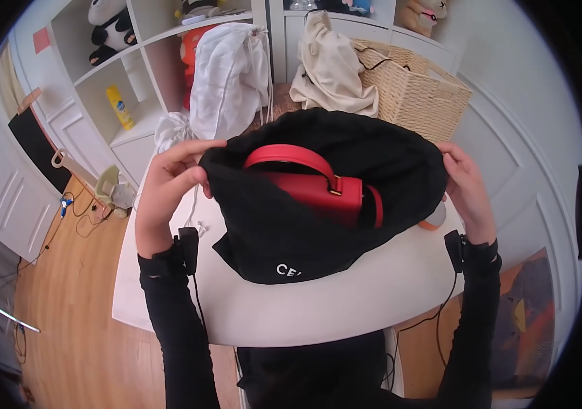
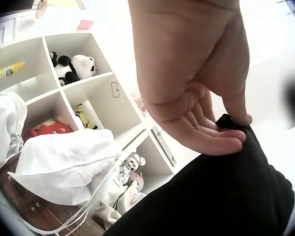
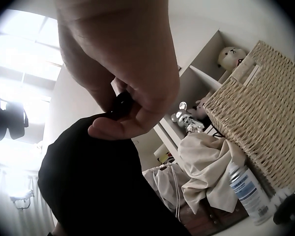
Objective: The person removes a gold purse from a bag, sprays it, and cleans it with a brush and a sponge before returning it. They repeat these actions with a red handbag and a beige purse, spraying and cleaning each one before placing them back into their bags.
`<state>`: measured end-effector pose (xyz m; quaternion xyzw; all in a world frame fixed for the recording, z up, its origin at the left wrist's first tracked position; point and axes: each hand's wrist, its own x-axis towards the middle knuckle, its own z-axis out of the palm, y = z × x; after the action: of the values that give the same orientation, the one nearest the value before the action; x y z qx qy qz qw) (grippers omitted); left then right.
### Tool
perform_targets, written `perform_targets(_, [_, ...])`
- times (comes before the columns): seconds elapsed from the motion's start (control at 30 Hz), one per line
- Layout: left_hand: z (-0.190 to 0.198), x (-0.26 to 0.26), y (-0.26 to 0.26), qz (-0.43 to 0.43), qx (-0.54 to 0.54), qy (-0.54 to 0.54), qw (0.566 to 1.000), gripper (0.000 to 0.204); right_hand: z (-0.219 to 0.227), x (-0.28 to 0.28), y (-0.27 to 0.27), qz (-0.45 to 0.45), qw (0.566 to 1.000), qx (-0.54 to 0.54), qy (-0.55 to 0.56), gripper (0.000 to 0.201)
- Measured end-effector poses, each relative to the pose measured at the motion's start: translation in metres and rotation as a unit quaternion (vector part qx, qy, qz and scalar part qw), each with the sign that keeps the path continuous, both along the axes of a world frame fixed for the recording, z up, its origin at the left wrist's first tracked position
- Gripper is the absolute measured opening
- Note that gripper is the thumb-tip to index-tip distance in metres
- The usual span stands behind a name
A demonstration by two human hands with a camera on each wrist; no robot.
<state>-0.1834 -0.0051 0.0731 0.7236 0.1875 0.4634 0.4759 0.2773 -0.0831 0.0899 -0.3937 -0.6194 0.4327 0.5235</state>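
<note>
A black cloth dust bag (image 1: 270, 225) with white lettering near its bottom is held wide at the mouth above the white table (image 1: 250, 320). Inside it sits a red handbag (image 1: 325, 194), its curved top handle standing up and its lower part hidden by the cloth. My left hand (image 1: 172, 184) pinches the left side of the bag's rim between thumb and fingers, which the left wrist view also shows. On the opposite side my right hand (image 1: 469, 187) pinches the rim; in the right wrist view its fingertips (image 3: 108, 129) curl over the black cloth.
Behind the table's work area stand a white drawstring bag (image 1: 226, 82), a beige cloth bag (image 1: 332, 68) and a woven basket (image 1: 407, 88). A spray can (image 3: 250, 191) is beside the basket. White shelves with plush toys, including a panda (image 1: 112, 31), line the back.
</note>
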Motion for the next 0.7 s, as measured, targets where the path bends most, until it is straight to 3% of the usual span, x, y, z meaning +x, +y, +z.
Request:
perform_targets(0.1, [-0.004, 0.007, 0.001, 0.021, 0.012, -0.008, 1.0, 0.027, -0.001, -0.004, -0.001, -0.013, 1.0, 0.001, 0.003, 0.029])
perform_targets(0.23, [-0.001, 0.02, -0.003, 0.165, 0.066, -0.108, 0.978, 0.017, 0.014, -0.021, -0.004, -0.07, 0.997, 0.039, -0.012, 0.027])
perform_targets(0.33, [0.021, -0.008, 0.015, 0.289, 0.112, -0.128, 0.942, 0.017, 0.037, -0.011, -0.008, -0.127, 0.986, 0.092, -0.063, 0.025])
perform_targets(0.4, [0.028, -0.036, 0.019, 0.291, 0.096, -0.184, 0.934, 0.017, 0.038, 0.006, -0.007, -0.167, 0.975, 0.11, -0.098, 0.023])
perform_targets(0.47, [0.007, -0.074, 0.013, 0.335, 0.094, -0.128, 0.929, 0.015, 0.012, 0.039, -0.004, -0.217, 0.962, 0.11, -0.126, 0.021])
perform_targets(0.53, [-0.044, -0.139, 0.013, 0.391, 0.041, -0.062, 0.917, 0.014, -0.029, 0.082, -0.012, -0.279, 0.95, 0.042, -0.135, 0.017])
perform_targets(0.57, [-0.064, -0.16, 0.011, 0.416, 0.003, -0.033, 0.909, 0.014, -0.043, 0.082, -0.017, -0.253, 0.959, 0.019, -0.128, 0.016])
perform_targets(0.7, [-0.07, -0.125, -0.012, 0.376, -0.09, -0.024, 0.922, 0.023, -0.069, 0.065, -0.013, -0.145, 0.976, -0.052, -0.153, 0.018])
